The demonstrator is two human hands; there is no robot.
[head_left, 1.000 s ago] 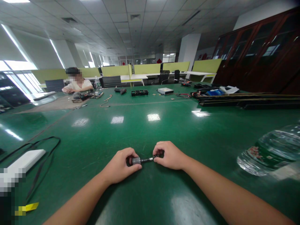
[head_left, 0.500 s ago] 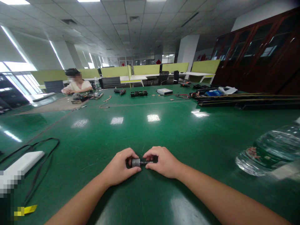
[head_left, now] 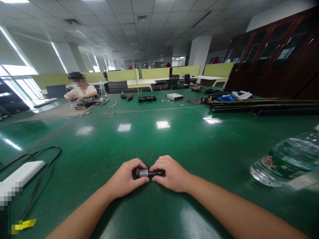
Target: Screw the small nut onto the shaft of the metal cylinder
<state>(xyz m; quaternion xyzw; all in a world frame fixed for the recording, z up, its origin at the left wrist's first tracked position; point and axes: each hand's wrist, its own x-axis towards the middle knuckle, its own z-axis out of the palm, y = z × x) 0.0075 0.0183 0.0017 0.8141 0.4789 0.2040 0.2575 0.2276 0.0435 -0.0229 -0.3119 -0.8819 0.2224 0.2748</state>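
Observation:
A small silver metal cylinder [head_left: 144,173] lies across the middle of the view, just above the table. A dark, ridged shaft [head_left: 155,173] sticks out of its right end; whether the ridges are a thread or a coil I cannot make out. My left hand [head_left: 126,177] is closed on the cylinder, thumb below and fingers above. Thumb and fingertips of my right hand [head_left: 171,174] close round the shaft close to the cylinder. The shaft's far end sits in the shadow of my right palm.
On the green table [head_left: 139,142] lies a large water bottle [head_left: 284,162] at right. A white box-like thing [head_left: 27,172] and a black strap [head_left: 48,176] are at left. Farther off are a power drill [head_left: 127,97], a grey box [head_left: 174,97], black rails [head_left: 231,107] and a seated person [head_left: 82,89].
My right hand has slid left along the shaft, nearer to the cylinder, and its fingers have closed in. My left hand keeps its grip. The view has shifted slightly.

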